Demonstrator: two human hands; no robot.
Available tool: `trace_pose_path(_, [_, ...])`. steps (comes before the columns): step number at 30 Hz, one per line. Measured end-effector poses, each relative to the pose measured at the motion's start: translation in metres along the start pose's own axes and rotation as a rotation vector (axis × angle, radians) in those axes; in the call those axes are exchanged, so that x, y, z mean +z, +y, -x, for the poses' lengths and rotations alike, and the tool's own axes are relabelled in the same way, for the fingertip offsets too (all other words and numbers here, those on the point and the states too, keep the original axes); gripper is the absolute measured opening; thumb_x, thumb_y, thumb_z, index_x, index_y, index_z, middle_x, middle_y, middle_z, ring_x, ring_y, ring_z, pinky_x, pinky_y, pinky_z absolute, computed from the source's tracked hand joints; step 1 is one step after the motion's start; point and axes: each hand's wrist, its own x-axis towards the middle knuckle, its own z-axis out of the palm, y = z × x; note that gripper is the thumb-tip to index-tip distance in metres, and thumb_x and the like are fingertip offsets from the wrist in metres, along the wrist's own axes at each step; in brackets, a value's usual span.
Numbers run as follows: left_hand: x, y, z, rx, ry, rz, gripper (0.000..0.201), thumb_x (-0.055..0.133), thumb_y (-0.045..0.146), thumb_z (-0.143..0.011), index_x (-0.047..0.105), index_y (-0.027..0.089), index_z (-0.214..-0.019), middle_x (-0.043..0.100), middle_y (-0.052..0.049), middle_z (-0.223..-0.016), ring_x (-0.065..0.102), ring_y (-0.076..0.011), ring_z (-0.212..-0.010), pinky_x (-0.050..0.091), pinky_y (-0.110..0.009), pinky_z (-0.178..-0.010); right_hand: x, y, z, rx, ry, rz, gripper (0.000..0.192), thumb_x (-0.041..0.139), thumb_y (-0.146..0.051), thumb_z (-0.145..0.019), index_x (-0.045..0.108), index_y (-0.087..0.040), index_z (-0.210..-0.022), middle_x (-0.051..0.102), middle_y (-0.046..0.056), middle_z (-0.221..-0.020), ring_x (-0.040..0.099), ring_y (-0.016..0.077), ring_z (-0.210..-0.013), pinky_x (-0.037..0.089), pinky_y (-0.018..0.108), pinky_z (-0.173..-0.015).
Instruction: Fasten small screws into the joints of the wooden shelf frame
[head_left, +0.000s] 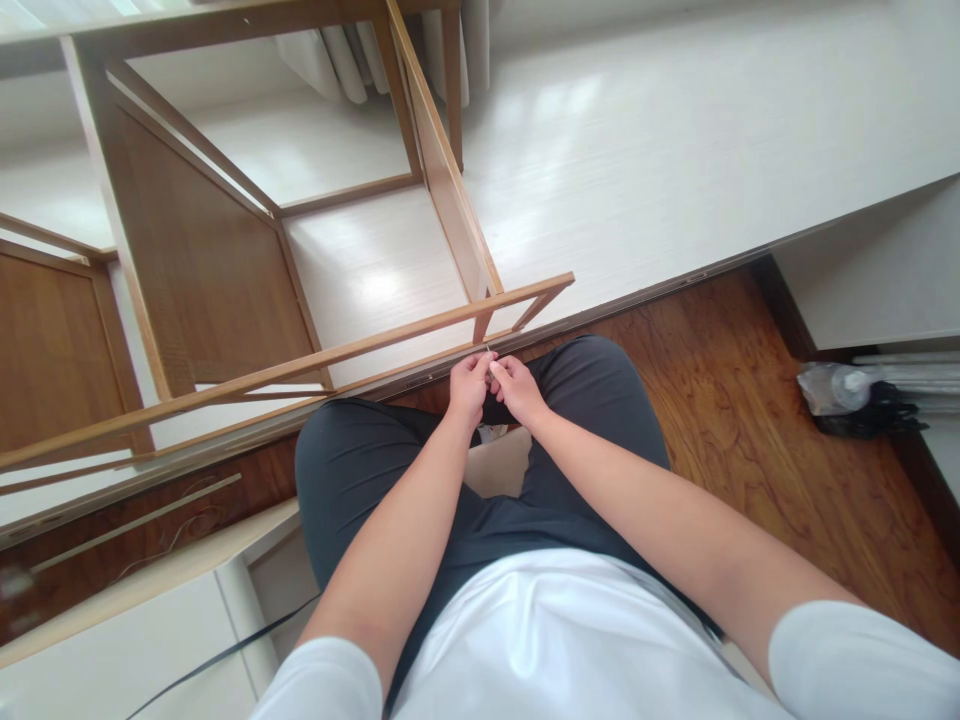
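Note:
My left hand [470,385] and my right hand [519,389] meet between my knees, fingers pinched together. A thin, small sliver [488,349] sticks up from the fingertips; it is too small to name, and the fingers hide the rest. Just beyond the hands stands a wooden furniture frame [322,357] with slim rails and panels. Its near corner, where a narrow upright panel [450,190] meets the front rail, lies closest to my fingers. Both hands appear apart from the wood.
The frame stands on a pale raised floor [675,130] with a dark edge track. Brown wood flooring [720,420] lies lower, on the right. A plastic bag [832,388] and a black bag [874,412] lie far right. A white cabinet [127,640] stands at lower left.

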Motion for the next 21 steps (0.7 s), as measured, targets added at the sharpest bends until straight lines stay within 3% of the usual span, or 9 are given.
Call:
trace_pose_path(12, [0.0024, 0.0063, 0.0043, -0.044, -0.023, 0.061, 0.024, 0.081, 0.034, -0.076, 0.074, 0.013, -0.082, 0.06, 0.001, -0.06, 0.05, -0.0083, -0.048, 0.04, -0.021, -0.05, -0.0012, 0.0046, 0.0034, -0.104, 0.021, 0.15, 0.023, 0.057, -0.047, -0.091, 0.058, -0.025, -0.087, 0.064, -0.002, -0.071, 0.06, 0.0174, -0.069, 0.047, 0.026, -0.062])
trace_pose_path(21, [0.0014, 0.0031, 0.0011, -0.043, -0.028, 0.073, 0.025, 0.082, 0.035, -0.077, 0.073, 0.012, -0.083, 0.056, 0.003, -0.056, 0.045, -0.0064, -0.043, 0.035, -0.02, -0.045, -0.0027, -0.003, 0.0062, -0.126, 0.009, 0.119, 0.023, 0.053, -0.044, -0.095, 0.062, -0.024, -0.09, 0.064, -0.002, -0.072, 0.059, 0.0156, -0.064, 0.049, 0.028, -0.068])
